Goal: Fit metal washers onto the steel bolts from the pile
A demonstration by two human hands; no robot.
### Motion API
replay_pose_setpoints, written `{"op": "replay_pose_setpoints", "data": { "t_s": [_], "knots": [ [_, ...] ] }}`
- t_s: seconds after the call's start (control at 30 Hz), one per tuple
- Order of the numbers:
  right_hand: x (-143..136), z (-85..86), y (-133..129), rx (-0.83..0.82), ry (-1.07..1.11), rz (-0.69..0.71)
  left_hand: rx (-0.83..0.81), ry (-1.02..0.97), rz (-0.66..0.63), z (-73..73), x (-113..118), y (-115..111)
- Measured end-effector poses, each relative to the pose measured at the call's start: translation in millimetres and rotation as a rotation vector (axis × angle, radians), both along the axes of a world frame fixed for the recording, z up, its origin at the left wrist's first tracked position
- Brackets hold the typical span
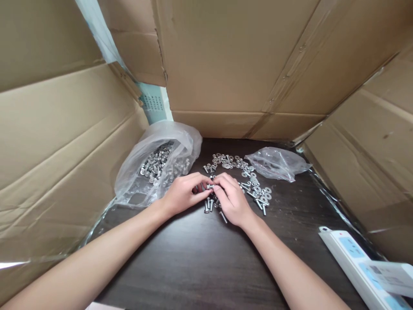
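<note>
Between the fingertips of both hands is a small silver bolt [210,186], lying sideways above the table. My left hand [187,191] pinches it at one end, and my right hand [230,198] closes on the other end, where fingers partly cover it. Whether a nut or washer sits on the bolt is too small to tell. Several loose bolts [209,205] lie just below the hands. Past them, washers [266,194], nuts and more bolts are scattered in a rough arc behind and to the right of my right hand.
A clear plastic bag [129,176] full of finished-looking bolts stands open at the left. Another crumpled clear bag [279,163] lies at the back right. A white power strip [351,267] rests at the lower right. Cardboard walls [238,56] enclose the dark table [180,267].
</note>
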State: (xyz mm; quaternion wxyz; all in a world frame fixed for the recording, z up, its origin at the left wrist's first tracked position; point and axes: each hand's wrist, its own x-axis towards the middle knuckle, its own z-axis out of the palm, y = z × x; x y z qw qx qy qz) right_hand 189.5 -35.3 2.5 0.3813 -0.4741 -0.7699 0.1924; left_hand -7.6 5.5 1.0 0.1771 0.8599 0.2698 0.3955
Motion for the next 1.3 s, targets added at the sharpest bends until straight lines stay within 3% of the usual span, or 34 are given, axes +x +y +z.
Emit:
{"op": "replay_pose_setpoints", "data": {
  "t_s": [1.3],
  "knots": [
    [-0.7,1.8,0.4,0.0,-0.039,0.005,0.0,0.023,0.006,0.9,-0.3,-1.0]
  ]
}}
